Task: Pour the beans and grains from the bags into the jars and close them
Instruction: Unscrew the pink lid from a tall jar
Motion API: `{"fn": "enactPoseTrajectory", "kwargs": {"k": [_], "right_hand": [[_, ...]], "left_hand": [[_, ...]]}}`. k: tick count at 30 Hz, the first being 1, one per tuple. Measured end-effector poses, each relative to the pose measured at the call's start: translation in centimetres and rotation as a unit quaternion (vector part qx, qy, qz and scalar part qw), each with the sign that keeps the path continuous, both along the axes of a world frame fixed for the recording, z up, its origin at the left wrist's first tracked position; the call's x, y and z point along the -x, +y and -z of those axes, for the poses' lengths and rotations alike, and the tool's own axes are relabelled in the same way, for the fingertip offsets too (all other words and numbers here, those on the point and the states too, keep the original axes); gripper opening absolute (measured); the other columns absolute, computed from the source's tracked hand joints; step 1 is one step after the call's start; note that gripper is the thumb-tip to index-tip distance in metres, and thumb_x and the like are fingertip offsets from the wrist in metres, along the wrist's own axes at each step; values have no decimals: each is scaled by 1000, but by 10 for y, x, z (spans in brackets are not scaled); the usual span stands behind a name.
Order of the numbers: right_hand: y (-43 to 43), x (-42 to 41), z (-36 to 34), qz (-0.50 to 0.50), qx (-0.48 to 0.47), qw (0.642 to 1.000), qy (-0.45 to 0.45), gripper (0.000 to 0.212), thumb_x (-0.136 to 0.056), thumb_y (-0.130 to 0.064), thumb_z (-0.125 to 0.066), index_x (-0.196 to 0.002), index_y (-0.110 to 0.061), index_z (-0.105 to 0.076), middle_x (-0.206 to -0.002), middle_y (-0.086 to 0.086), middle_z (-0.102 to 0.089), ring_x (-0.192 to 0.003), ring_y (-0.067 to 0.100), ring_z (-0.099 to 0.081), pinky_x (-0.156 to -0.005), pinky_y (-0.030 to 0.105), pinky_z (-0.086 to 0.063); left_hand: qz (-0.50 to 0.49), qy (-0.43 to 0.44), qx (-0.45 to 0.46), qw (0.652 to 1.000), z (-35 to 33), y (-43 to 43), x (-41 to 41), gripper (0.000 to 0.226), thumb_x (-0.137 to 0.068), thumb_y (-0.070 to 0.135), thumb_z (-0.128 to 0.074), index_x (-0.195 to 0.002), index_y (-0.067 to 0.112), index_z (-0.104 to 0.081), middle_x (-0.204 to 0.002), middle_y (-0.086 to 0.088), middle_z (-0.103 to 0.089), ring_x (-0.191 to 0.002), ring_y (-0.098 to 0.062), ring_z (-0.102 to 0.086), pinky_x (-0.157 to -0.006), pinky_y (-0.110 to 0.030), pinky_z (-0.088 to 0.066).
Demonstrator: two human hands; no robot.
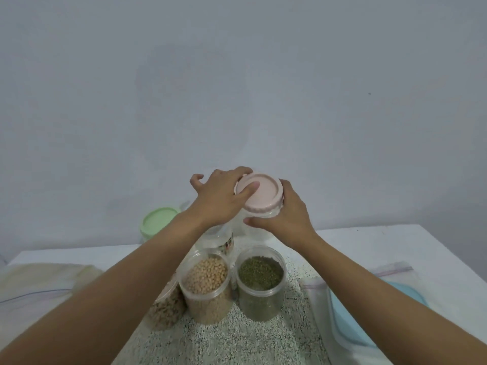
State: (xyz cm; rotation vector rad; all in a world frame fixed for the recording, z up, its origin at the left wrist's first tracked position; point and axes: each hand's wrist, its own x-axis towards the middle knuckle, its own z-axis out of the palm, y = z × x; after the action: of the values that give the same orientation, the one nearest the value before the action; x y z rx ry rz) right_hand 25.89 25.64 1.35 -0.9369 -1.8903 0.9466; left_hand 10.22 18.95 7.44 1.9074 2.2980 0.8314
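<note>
Legible text: none.

Only printed item seen: a label (229, 243) on the side of a clear jar (213, 237), just below centre of frame. It stands directly behind the open jar of pale round beans (207, 283), partly hidden by the left forearm.

The label is a narrow pale strip running down the jar wall. It carries red and dark marks, possibly lettering or a small graphic. The marks are too blurred and too small to resolve, so no word, brand or number can be made out.
</note>
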Motion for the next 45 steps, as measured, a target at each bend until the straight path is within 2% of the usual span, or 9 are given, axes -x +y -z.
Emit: {"fn": "enactPoseTrajectory", "kwargs": {"k": [6,9,13,19,25,30,38,42,45], "right_hand": [[-40,-6,-54,-18,-63,995,73,87,-57,-53,-95,-130,-35,-51,-124,-20,-60,-113,-1,-58,-90,25,-53],[-67,-8,-70,-53,-52,992,103,79,-62,-51,-95,-128,-36,-53,-122,-20,-63,-112,-1,-61,-90,26,-55],[-102,-12,-75,-123,-22,986,115,78,-66,-43,-94,-131,-36,-50,-121,-22,-63,-115,1,-61,-92,32,-57],[-148,-15,-40,-203,1,979,22,87,-64,-38,-96,-133,-37,-44,-120,-24,-61,-115,0,-60,-89,26,-56],[-170,-10,10,-231,5,971,-66,93,-59,-44,-98,-131,-39,-40,-122,-19,-60,-116,1,-58,-95,38,-56],[-181,-5,41,-246,19,963,-106,101,-59,-38,-98,-138,-34,-35,-129,-19,-55,-122,1,-53,-104,39,-50],[-180,-5,33,-291,67,941,-162,105,-65,-32,-95,-147,-33,-30,-137,-15,-52,-128,4,-51,-111,40,-46],[-194,7,5,-258,13,947,-190,87,-82,-55,-78,-153,-34,-33,-146,-10,-44,-133,14,-44,-113,44,-41],[-207,24,4,-202,-109,923,-308,79,-91,-70,-56,-153,-26,-35,-149,1,-40,-137,22,-38,-117,45,-33]], "left_hand": [[18,-137,-119,983,-46,-35,-7,39,-95,61,-55,-128,41,-61,-121,20,-65,-116,1,-56,-105,-32,-20],[53,-227,-132,963,-61,-67,-5,43,-88,70,-54,-121,45,-65,-116,23,-68,-107,3,-61,-111,-43,-38],[99,-292,-122,943,-63,-117,-8,34,-99,50,-55,-127,34,-66,-120,16,-67,-109,3,-59,-93,-18,-41],[96,-344,-52,933,-12,-186,4,45,-89,63,-54,-127,41,-63,-121,13,-67,-111,1,-61,-86,-16,-46],[69,-384,5,921,50,-225,11,57,-85,65,-61,-138,46,-57,-139,17,-59,-128,-2,-55,-109,-39,-46],[60,-397,42,915,86,-251,9,90,-67,72,-76,-147,51,-42,-149,22,-43,-135,0,-47,-111,-35,-46],[143,-356,95,918,131,-252,13,145,-63,28,-99,-152,60,11,-156,41,-19,-143,12,-31,-111,-16,-38],[88,-384,79,916,145,-243,9,126,-60,32,-99,-157,36,-19,-144,19,-49,-123,11,-52,-94,-20,-54],[86,-410,14,908,151,-231,7,108,-58,21,-101,-146,16,-40,-132,-3,-63,-127,-19,-61,-97,-34,-57]]}}
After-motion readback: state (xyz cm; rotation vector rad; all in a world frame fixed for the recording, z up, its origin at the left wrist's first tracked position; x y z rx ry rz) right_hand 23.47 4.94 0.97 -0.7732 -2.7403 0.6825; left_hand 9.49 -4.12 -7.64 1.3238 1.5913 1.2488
